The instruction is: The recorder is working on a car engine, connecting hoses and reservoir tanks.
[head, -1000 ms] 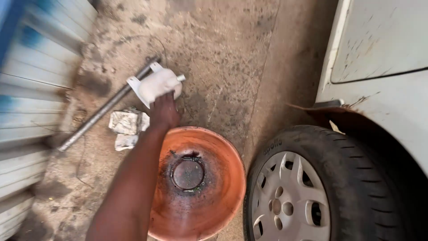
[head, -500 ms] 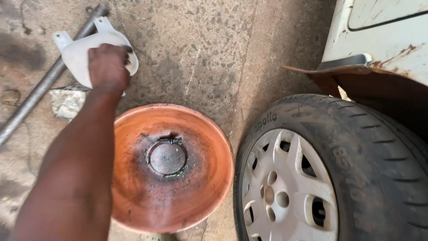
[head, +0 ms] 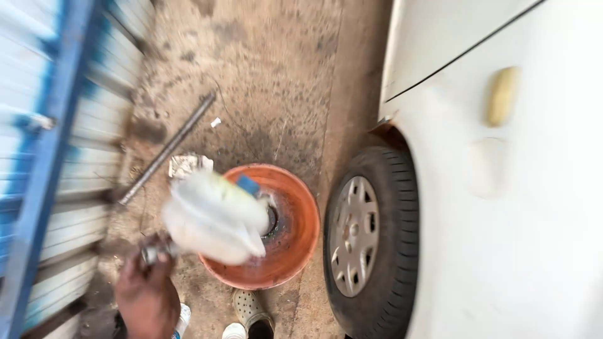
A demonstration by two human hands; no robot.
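now, in the head view, your left hand (head: 147,292) has lifted the white plastic tank (head: 213,216) off the floor (head: 270,94), where it lay beside the metal bar (head: 166,150) a moment ago; your grip is closed around its neck, and it hangs blurred over the orange basin (head: 298,213). your right hand is out of sight. the wheel (head: 364,238) stands close by.

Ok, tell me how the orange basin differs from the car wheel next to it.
The orange basin lies flat on the ground, open side up; the car wheel stands upright under the white car. The basin is orange and stained dark inside; the wheel has a black tyre with a grey hubcap. A blurred white container covers part of the basin; the wheel is uncovered. Both are round.
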